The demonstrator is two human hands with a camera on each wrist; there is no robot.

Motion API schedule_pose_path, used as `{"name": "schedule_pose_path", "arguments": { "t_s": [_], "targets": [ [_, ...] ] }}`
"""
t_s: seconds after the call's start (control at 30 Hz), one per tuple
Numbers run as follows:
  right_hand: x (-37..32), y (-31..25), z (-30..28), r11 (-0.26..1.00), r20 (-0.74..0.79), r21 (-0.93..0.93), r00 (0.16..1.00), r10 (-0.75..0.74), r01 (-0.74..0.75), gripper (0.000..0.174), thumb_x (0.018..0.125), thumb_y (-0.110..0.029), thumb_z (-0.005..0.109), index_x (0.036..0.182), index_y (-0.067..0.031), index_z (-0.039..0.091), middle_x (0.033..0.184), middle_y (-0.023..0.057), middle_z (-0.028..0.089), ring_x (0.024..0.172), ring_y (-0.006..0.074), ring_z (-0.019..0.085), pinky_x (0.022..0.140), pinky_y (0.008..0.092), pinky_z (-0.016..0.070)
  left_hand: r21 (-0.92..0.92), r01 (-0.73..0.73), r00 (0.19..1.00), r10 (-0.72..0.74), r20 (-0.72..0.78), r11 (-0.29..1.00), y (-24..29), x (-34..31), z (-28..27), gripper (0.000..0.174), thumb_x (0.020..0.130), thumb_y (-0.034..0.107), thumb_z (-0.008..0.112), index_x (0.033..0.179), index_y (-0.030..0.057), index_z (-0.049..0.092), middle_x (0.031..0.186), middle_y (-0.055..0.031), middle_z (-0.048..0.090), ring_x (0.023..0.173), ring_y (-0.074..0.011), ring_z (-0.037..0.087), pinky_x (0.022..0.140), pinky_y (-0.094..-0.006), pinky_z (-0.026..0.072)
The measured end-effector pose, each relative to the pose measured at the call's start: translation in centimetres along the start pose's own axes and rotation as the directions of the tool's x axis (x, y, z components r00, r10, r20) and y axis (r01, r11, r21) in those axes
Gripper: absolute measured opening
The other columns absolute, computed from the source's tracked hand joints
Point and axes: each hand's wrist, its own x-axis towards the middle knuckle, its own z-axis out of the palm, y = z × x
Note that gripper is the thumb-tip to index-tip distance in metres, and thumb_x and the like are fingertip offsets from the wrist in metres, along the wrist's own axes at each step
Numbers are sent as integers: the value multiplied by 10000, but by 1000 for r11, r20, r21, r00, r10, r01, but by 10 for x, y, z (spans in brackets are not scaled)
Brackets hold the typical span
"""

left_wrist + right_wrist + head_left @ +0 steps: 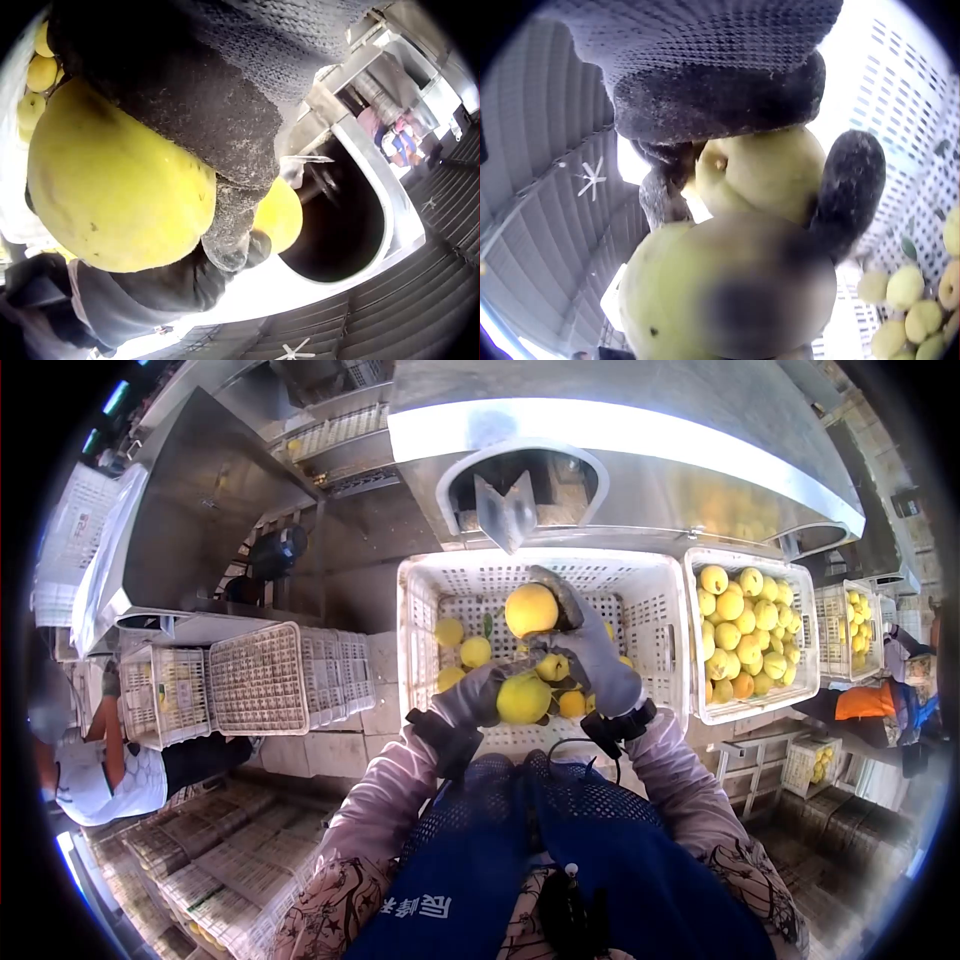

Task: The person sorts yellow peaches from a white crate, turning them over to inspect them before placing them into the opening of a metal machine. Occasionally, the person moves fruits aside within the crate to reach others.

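Both hands wear grey knit gloves with dark coated palms and fingers, above a white plastic crate (655, 575). My right hand (590, 655) grips a yellow peach (531, 610), its stem hollow facing the right wrist camera. Lower and closer to the body, my left hand (468, 698) holds a larger, greener peach (523, 700), which fills much of the left wrist view. Dark left fingers (232, 217) curl over that peach's edge. Several loose peaches (475, 652) and a green leaf (488, 624) lie in the crate below.
Behind the crate stands a steel machine with an arched opening and a V-shaped metal piece (505, 510). A second crate (752, 710), full of peaches, adjoins on the right. More crates (258, 678) stand at left. People work at both sides.
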Motion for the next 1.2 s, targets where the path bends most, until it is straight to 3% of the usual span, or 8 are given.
{"name": "schedule_pose_path", "arguments": {
  "t_s": [0.13, 0.2, 0.27, 0.53, 0.6, 0.87, 1.07, 1.2],
  "targets": [
    [-1, -58, 22, 944, 66, 303, 991, 114, -129, 779, 848, 78, 737, 1556, 6, 420, 1497, 111, 536, 1315, 202, 566, 1105, 331, 482, -714, 249, 954, -295, 63, 654, 25, 2, 5, 529, 1059, 384, 601, 1407, -8, 536, 1259, -172, 686, 1129, -279, 710, 944, -410, 625],
    [-5, -81, 35, 977, 99, 191, 993, 71, -89, 738, 876, 64, 719, 1551, 5, 427, 1462, 113, 562, 1303, 212, 578, 1117, 347, 460, 303, -259, 958, 284, -42, 917, -31, -17, -23, 558, 1012, 310, 671, 1436, -14, 509, 1253, -225, 680, 1081, -338, 725, 884, -449, 646],
    [-6, -87, 41, 998, 54, 58, 998, 29, -32, 673, 910, -2, 725, 1527, 6, 456, 1391, 101, 612, 1242, 195, 606, 1059, 340, 491, -797, 59, 995, -100, -1, 602, 28, -40, -12, 646, 1002, 348, 682, 1476, -29, 457, 1243, -259, 678, 1032, -355, 737, 857, -460, 651],
    [-7, -38, 37, 937, -80, -24, 935, 345, -348, 442, 1121, -264, 458, 1449, 25, 525, 1291, 118, 664, 1067, 159, 653, 817, 277, 525, -640, -255, 915, -33, -402, 725, 84, -49, -23, 881, 878, 632, 737, 1484, 51, 468, 1404, -205, 581, 1201, -394, 651, 959, -566, 597],
    [-5, -40, 42, 944, 39, -313, 992, 122, -104, 504, 1139, -328, 410, 1455, 53, 504, 1323, 132, 652, 1117, 179, 645, 899, 311, 533, -719, -272, 920, -46, -389, 640, 89, -49, -25, 673, 949, 492, 719, 1422, 56, 521, 1286, -128, 627, 1116, -232, 653, 928, -354, 591],
    [-6, -95, 66, 814, 262, 385, 897, 356, -436, 604, 1069, -399, 594, 1482, 26, 476, 1350, 152, 631, 1226, 243, 622, 1039, 363, 517, -592, -185, 949, -15, -316, 784, 88, -53, -43, 782, 921, 530, 724, 1421, -22, 486, 1232, -247, 660, 1079, -416, 702, 923, -536, 613],
    [19, -111, 66, 722, 54, -690, 998, -17, 50, 881, 796, -129, 898, 1555, -68, 455, 1465, 158, 482, 1362, 282, 515, 1108, 374, 498, -656, -283, 924, 16, -381, 700, 117, -40, -23, 613, 955, 377, 732, 1420, 47, 505, 1240, -132, 646, 1079, -255, 692, 904, -402, 625],
    [19, -98, 57, 832, 93, -555, 995, 29, 28, 843, 810, -125, 888, 1543, -72, 474, 1375, 175, 568, 1276, 297, 581, 1099, 376, 498, -701, -348, 904, 25, -427, 623, 118, -35, -27, 589, 973, 415, 703, 1400, 53, 520, 1242, -130, 642, 1103, -266, 679, 954, -407, 610]
  ]
}}
